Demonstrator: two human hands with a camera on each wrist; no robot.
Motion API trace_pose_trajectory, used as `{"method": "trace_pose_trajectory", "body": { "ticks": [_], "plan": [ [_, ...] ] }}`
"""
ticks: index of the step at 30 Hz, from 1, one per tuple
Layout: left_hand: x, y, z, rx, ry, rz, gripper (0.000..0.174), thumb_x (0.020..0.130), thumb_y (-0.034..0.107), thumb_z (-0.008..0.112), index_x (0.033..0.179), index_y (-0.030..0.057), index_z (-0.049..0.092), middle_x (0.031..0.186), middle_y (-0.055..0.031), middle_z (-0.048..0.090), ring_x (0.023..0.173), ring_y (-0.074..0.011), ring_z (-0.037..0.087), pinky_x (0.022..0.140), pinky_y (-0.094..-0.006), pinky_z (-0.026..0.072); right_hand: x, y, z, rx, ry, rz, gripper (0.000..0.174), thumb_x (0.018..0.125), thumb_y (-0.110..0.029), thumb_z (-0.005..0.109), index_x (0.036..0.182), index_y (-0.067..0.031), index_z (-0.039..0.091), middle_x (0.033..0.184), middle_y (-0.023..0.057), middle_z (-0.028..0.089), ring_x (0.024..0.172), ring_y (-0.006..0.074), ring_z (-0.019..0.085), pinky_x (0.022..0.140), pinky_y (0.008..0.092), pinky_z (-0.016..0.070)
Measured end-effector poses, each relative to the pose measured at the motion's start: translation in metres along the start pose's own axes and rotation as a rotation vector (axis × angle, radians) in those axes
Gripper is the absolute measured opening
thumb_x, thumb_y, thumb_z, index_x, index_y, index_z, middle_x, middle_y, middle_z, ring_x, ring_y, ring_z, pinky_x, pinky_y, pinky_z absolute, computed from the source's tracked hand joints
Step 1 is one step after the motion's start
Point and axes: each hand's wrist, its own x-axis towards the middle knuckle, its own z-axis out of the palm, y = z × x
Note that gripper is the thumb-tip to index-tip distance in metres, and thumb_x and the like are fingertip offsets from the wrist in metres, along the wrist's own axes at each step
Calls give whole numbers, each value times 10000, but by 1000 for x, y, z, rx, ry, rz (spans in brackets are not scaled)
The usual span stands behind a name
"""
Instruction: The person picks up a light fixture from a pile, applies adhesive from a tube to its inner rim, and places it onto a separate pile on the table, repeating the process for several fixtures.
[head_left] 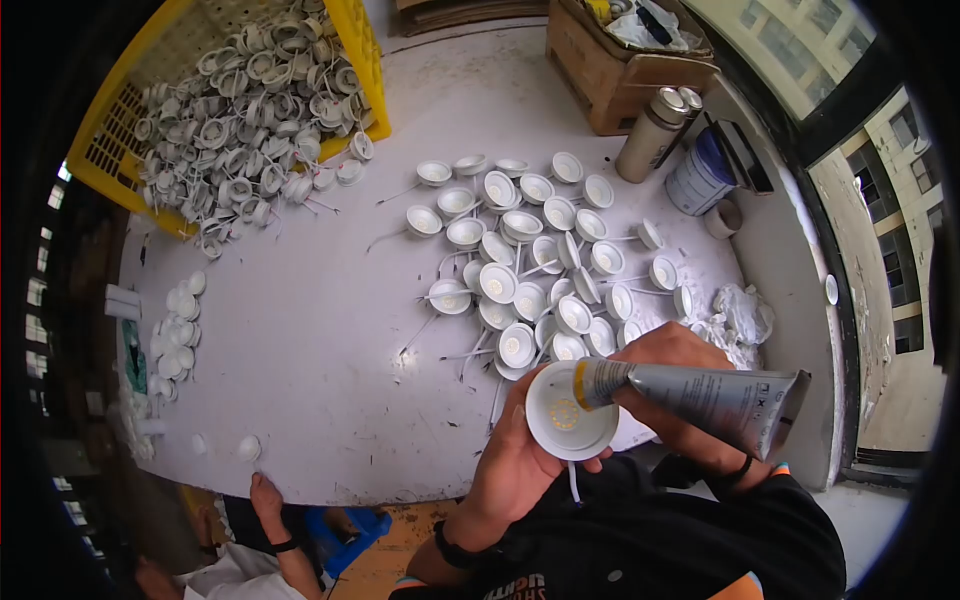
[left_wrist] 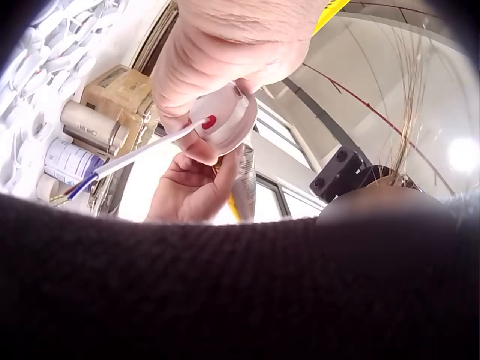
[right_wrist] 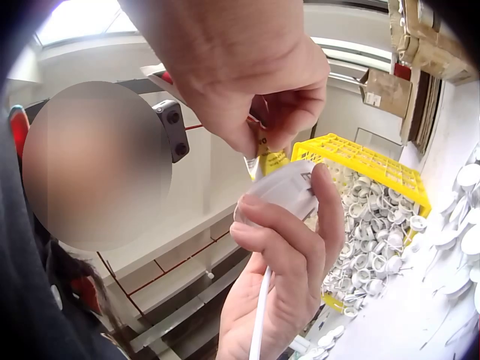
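My left hand (head_left: 508,465) grips a white round LED downlight (head_left: 552,390) by its rim and back, its dish facing up with yellow LED dots at the centre. A white cable hangs from its back, beside a red spot (left_wrist: 210,121) in the left wrist view. Above the dish, my right hand (head_left: 672,350) holds a silver squeeze tube (head_left: 705,392) with a yellow band, tilted so its nozzle end lies at the downlight's rim. In the right wrist view, the right thumb and fingers pinch the tube's yellow end (right_wrist: 274,161).
Many similar downlights (head_left: 497,282) stand cable-down or tilted on the table (head_left: 310,350). A yellow crate (head_left: 375,90) of white ring parts stands back left. Thermos (head_left: 650,135), bucket (head_left: 697,180) and cardboard box (head_left: 610,85) stand back right. Another person's hand (head_left: 266,497) touches the front-left edge.
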Motion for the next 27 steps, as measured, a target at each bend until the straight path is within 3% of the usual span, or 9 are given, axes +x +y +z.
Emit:
{"method": "trace_pose_trajectory", "body": {
  "ticks": [3, 7, 9, 18, 27],
  "plan": [
    [-1, -1, 0, -17, 11, -9, 456, 899, 373, 276, 1267, 118, 184, 1143, -170, 415, 856, -299, 554, 672, -365, 489, -5, 5, 6, 65, 101, -38, 108, 706, -50, 630, 804, -53, 586, 785, 51, 580, 678, 193, 568, 586, 285, 467],
    [-1, -1, 1, -25, 6, -8, 458, 898, 376, 281, 1263, 117, 189, 1147, -167, 411, 857, -299, 554, 673, -365, 490, -3, 6, 3, 59, 75, -64, 140, 698, -41, 643, 825, -54, 585, 803, 51, 582, 695, 186, 573, 591, 280, 471],
    [0, 0, 1, -23, 3, -23, 461, 896, 382, 285, 1260, 115, 193, 1148, -164, 410, 858, -299, 553, 672, -365, 491, -1, 5, 1, -60, -49, -30, 138, 701, -49, 642, 827, -51, 587, 802, 55, 582, 692, 187, 576, 587, 276, 471],
    [1, -1, 1, -18, 23, -27, 455, 898, 381, 276, 1258, 112, 201, 1144, -158, 415, 850, -301, 557, 655, -364, 492, -4, 9, 7, 93, 54, -36, 149, 702, -58, 647, 840, -46, 593, 798, 68, 586, 703, 192, 583, 591, 273, 474],
    [-1, -2, -1, 2, 33, -21, 493, 884, 407, 298, 1265, 112, 192, 1142, -152, 416, 820, -297, 564, 636, -367, 491, -8, 14, 6, 59, -5, -5, 194, 683, -73, 642, 869, -42, 597, 825, 69, 593, 713, 198, 585, 598, 266, 475]
  ]
}}
